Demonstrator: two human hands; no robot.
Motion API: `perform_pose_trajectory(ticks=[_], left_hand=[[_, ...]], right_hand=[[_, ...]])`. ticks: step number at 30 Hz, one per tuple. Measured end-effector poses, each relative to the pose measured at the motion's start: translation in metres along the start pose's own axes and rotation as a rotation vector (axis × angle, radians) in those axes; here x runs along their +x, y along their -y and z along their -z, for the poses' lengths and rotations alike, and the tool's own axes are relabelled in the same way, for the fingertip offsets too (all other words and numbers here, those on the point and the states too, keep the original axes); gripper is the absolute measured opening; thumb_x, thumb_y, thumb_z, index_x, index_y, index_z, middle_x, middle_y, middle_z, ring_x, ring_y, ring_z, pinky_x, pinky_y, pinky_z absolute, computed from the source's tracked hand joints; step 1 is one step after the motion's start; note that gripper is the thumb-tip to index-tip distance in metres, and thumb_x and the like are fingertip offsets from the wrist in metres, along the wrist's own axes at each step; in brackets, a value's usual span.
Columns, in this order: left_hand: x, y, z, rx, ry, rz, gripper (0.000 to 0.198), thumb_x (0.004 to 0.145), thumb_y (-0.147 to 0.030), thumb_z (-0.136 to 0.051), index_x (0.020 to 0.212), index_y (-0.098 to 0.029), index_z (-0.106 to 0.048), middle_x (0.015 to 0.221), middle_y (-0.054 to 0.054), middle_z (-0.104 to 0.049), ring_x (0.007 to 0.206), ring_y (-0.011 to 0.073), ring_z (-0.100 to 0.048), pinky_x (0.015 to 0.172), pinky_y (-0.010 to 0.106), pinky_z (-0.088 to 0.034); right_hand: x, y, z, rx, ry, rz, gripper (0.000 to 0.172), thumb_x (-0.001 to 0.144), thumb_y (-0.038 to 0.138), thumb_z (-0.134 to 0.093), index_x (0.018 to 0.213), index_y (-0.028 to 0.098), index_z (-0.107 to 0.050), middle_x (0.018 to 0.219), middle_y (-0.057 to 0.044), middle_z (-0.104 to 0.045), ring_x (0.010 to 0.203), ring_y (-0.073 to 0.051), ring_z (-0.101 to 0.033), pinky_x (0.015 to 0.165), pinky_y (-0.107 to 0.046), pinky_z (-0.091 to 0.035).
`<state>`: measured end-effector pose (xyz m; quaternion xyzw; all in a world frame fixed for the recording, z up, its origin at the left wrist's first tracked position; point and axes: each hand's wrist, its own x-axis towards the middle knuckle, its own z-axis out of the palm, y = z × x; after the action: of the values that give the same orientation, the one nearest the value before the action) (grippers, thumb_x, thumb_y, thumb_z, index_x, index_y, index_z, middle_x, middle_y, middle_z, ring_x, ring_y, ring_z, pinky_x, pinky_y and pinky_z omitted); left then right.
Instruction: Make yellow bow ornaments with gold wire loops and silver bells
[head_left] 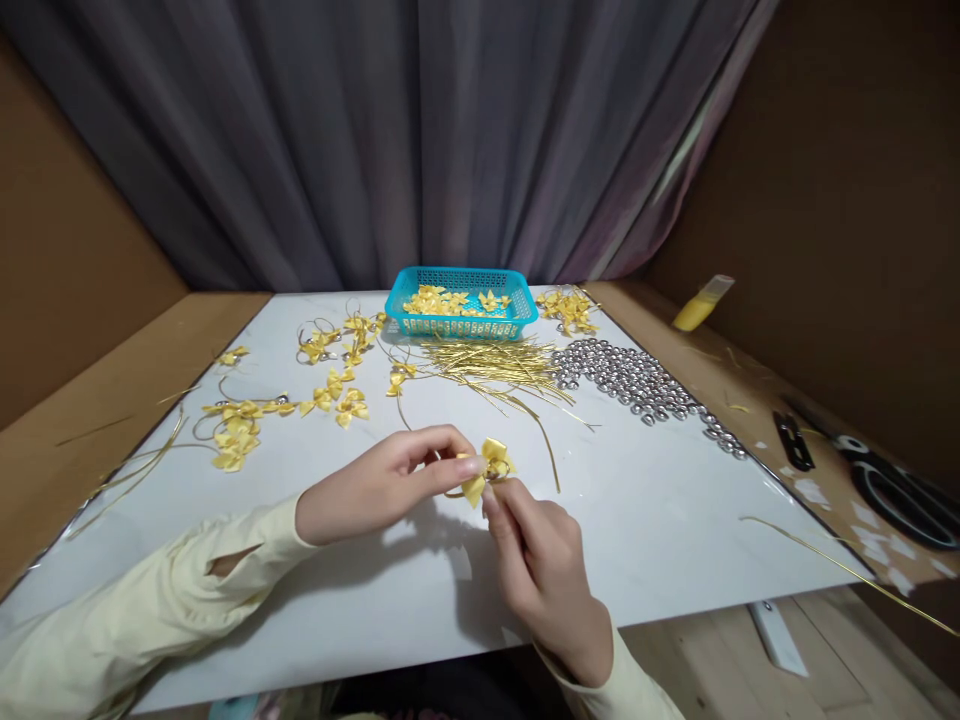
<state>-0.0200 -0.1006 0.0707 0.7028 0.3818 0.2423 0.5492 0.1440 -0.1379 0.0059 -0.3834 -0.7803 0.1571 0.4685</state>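
A yellow ribbon bow (496, 457) with a small metal ring and gold cord is held above the front middle of the white board. My left hand (390, 480) pinches its left side between thumb and finger. From below and the right, my right hand (544, 560) has its thumb and index finger closed at the bow's lower edge, by the ring. Exactly what the right fingertips grip is too small to tell. Gold cord loops out by the left fingers. Behind the hands lies a bundle of gold cords (499, 365).
A blue basket (462, 328) of yellow bows stands at the back. Bows with cords (236, 440) lie left, more (570, 312) at back right. Metal rings (637, 380) spread right of centre. Scissors (900, 495), a black cutter (793, 441) and a yellow tube (702, 304) are further right.
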Motion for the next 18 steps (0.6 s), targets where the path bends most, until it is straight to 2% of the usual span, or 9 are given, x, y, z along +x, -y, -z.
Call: perform_pose_trajectory(ticks=[7,13,18], left_hand=[[-0.0011,0.0022,-0.0042,0.099,-0.127,-0.006,0.02,0.087,-0.036,-0.046,0.079,-0.018,-0.05,0.074,-0.003,-0.046,0.072,0.0117,-0.043,0.066,0.023,-0.034],[-0.001,0.0015,-0.005,0.192,-0.071,-0.024,0.025,0.086,-0.035,-0.048,0.07,-0.016,-0.049,0.066,-0.004,-0.041,0.064,0.0107,-0.039,0.061,0.023,-0.032],[0.0001,0.0029,-0.003,0.107,-0.033,-0.02,0.024,0.089,-0.033,-0.044,0.072,-0.016,-0.05,0.069,-0.003,-0.044,0.066,0.0108,-0.04,0.063,0.023,-0.034]], right_hand=[[0.0009,-0.0006,0.0002,0.012,0.0,-0.005,0.016,0.088,0.007,-0.038,0.078,0.019,-0.043,0.057,0.006,-0.036,0.044,-0.007,-0.035,0.047,-0.021,-0.027],[0.0013,0.0,0.0003,0.037,-0.006,-0.016,0.017,0.088,0.007,-0.038,0.077,0.019,-0.042,0.057,0.006,-0.036,0.044,-0.006,-0.036,0.047,-0.02,-0.028],[0.0008,0.0005,0.0004,0.03,-0.008,-0.012,0.016,0.088,0.007,-0.038,0.079,0.018,-0.044,0.056,0.006,-0.036,0.043,-0.007,-0.035,0.046,-0.021,-0.028]])
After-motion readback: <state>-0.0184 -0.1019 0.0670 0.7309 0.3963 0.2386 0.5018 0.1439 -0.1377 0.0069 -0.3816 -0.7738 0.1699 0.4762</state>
